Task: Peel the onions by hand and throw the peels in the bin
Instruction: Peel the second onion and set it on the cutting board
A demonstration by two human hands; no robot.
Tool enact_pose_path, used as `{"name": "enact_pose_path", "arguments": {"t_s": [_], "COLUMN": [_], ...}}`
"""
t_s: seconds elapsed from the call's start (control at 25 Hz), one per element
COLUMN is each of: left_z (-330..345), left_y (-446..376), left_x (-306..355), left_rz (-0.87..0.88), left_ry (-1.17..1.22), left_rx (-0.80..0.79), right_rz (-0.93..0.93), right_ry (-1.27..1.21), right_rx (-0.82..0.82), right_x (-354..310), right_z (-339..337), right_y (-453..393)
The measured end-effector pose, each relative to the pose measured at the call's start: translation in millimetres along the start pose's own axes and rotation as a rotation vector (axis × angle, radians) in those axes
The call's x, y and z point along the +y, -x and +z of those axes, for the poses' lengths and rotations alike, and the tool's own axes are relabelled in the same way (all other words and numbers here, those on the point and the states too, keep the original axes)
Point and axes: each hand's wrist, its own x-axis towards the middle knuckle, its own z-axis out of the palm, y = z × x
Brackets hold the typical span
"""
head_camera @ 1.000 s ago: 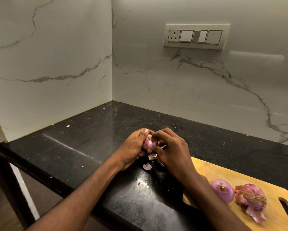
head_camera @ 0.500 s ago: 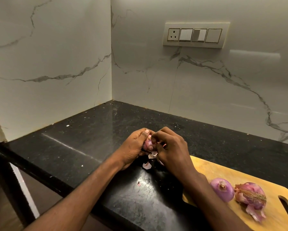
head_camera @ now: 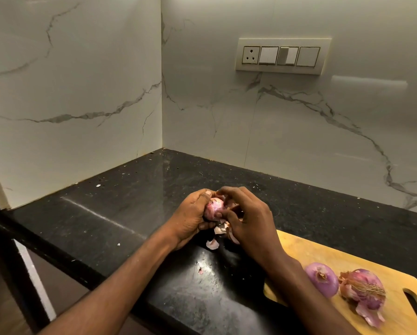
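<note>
The left hand (head_camera: 190,217) is wrapped around a small red onion (head_camera: 214,208), gripping it from the left side above the black table (head_camera: 110,211). The right hand (head_camera: 247,220) meets it from the right, fingertips pressed against the onion's skin, with the thumb low on its near face. Loose peels (head_camera: 220,230) hang just beneath both hands, and a pale peel scrap (head_camera: 212,244) lies on the table directly below them. To the right of the right forearm, a wooden cutting board (head_camera: 311,252) carries a peeled onion (head_camera: 321,279) and, just beside it farther right, an onion with torn skin (head_camera: 364,292).
</note>
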Motion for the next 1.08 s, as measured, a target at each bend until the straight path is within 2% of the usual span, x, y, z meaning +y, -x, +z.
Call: {"name": "enact_pose_path", "arguments": {"t_s": [0.24,0.72,1.08], "left_z": [2,8,8], "left_y": [2,5,1], "left_x": [2,6,5], "left_rz": [0.024,0.015,0.012], "left_ry": [-0.055,-0.098,-0.015], "left_rx": [0.011,0.046,0.103], "right_rz": [-0.058,-0.001,-0.002], "right_ry": [0.044,0.198,0.049], "right_rx": [-0.016,-0.113,-0.024], "right_x": [-2,-17,-2], "right_z": [-1,6,2], "right_y": [-1,-4,-1]}}
